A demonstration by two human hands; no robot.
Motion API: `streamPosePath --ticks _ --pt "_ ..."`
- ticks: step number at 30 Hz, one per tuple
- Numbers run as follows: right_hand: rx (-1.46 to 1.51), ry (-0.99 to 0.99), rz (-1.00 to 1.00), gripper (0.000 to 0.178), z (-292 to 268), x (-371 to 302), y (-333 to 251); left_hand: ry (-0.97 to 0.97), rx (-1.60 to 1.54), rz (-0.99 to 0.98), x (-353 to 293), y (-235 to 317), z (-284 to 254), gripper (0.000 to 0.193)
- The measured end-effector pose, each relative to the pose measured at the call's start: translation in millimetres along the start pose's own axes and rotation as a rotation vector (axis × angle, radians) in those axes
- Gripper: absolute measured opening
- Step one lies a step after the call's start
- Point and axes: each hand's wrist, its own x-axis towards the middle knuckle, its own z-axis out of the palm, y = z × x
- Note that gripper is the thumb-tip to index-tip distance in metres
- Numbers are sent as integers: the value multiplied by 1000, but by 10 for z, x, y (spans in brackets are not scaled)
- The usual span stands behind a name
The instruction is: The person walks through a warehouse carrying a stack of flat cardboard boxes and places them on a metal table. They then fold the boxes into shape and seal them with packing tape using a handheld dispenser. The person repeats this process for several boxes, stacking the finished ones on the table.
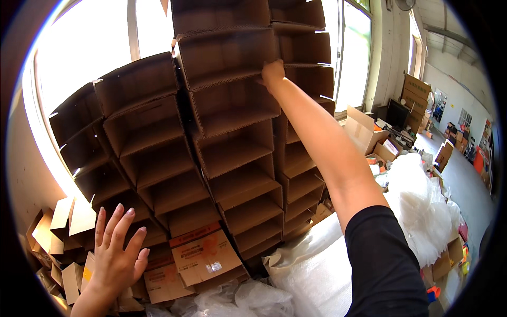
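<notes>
Open cardboard boxes stand in tall stacks, their open sides facing me. My right hand (273, 73) reaches up at the end of an outstretched arm. Its fingers are curled at the right edge of a cardboard box (229, 58) high in the middle stack, where it meets the box below (232, 105). The fingertips are partly hidden. Lower down on the left, my left hand (117, 245) is raised with its fingers spread and nothing in it. Behind it stand the boxes of the left stacks (163, 164).
Flattened printed cartons (206, 253) lie at the foot of the stacks, beside clear plastic wrap (248, 298) and a white foam sheet (322, 264). On the right are a heap of white plastic bags (422, 201) and an open carton (362, 127). Loose open boxes (68, 222) crowd the left.
</notes>
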Motion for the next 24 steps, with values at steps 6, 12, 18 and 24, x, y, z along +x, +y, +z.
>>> streamPosePath --ticks 6,12,18,24 --pt "28 -299 164 58 -209 -165 -187 -37 -101 20 84 123 -5 40" --pt "-297 -203 43 86 -651 -817 -455 -73 -224 37 55 252 118 42" --pt "-628 -455 -945 80 -2727 -2208 538 -267 -509 148 -21 973 457 45" --pt "-852 -119 -168 39 -4996 -5032 1151 -579 -735 496 -242 2024 654 47"
